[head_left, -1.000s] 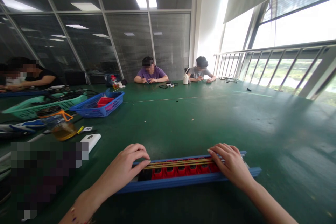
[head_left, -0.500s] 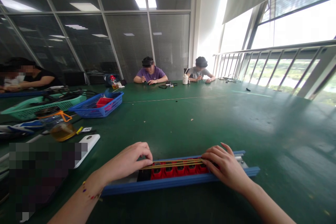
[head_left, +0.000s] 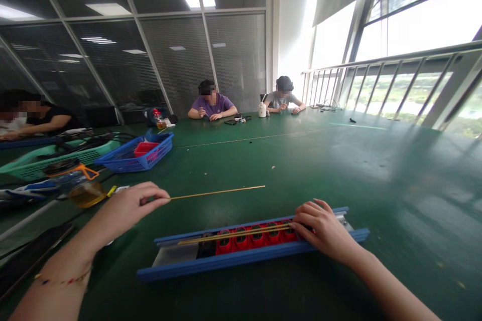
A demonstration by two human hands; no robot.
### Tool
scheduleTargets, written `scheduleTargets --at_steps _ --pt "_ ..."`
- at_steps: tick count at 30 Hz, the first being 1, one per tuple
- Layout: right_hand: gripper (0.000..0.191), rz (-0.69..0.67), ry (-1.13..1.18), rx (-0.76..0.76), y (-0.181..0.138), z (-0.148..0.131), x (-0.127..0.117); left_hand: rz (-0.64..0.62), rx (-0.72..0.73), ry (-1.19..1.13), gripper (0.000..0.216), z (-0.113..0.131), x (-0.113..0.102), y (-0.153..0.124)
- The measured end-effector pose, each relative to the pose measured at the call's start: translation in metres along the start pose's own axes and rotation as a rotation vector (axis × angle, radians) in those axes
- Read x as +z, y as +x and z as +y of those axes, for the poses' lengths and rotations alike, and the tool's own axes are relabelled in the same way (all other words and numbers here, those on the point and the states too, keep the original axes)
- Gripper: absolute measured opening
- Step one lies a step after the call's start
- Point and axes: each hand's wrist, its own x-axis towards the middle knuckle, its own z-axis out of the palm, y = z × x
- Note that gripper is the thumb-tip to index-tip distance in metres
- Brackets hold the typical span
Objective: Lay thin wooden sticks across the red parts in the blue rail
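A long blue rail lies on the green table in front of me. A row of red blocks sits inside it, with thin brass rods lying along their tops. My left hand is lifted to the left of the rail and pinches one thin brass rod, which points right above the table. My right hand rests with curled fingers on the right end of the red blocks and the rods there.
A blue basket holding a red box and a teal basket stand at the left, near a jar of amber liquid and cables. Three people sit at the table's far and left sides. Windows and a railing run along the right.
My left hand has pulled one brass rod out of the rail and lifted it up and to the left. My right hand stayed pressed on the rail's right end.
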Motion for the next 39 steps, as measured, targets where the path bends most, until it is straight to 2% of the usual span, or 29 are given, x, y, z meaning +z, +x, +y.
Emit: scheduleTargets --at_steps 9,15,22,26,31,36,39 --pt "0.025 -0.015 0.112 0.039 0.002 0.003 0.004 -0.141 0.127 -0.118 0.027 0.028 0.085 0.057" --pt "0.025 -0.007 0.191 0.073 0.004 0.002 0.005 -0.184 0.156 -0.116 0.021 0.030 0.120 0.068" --pt "0.024 0.038 0.285 0.120 0.006 0.010 -0.002 -0.159 0.171 -0.114 0.020 0.024 0.129 0.059" --pt "0.024 0.078 0.183 0.144 0.010 0.030 -0.017 -0.168 0.145 -0.138 0.024 0.021 0.129 0.062" --pt "0.027 -0.056 -0.015 0.135 0.022 0.052 -0.022 -0.149 0.041 -0.180 0.031 0.017 0.126 0.063" --pt "0.022 -0.204 -0.120 0.099 0.051 0.053 0.000 -0.187 0.048 -0.191 0.046 0.023 0.121 0.058" --pt "0.020 -0.309 -0.209 0.088 0.073 0.046 0.012 -0.180 0.096 -0.158 0.045 0.024 0.121 0.056"
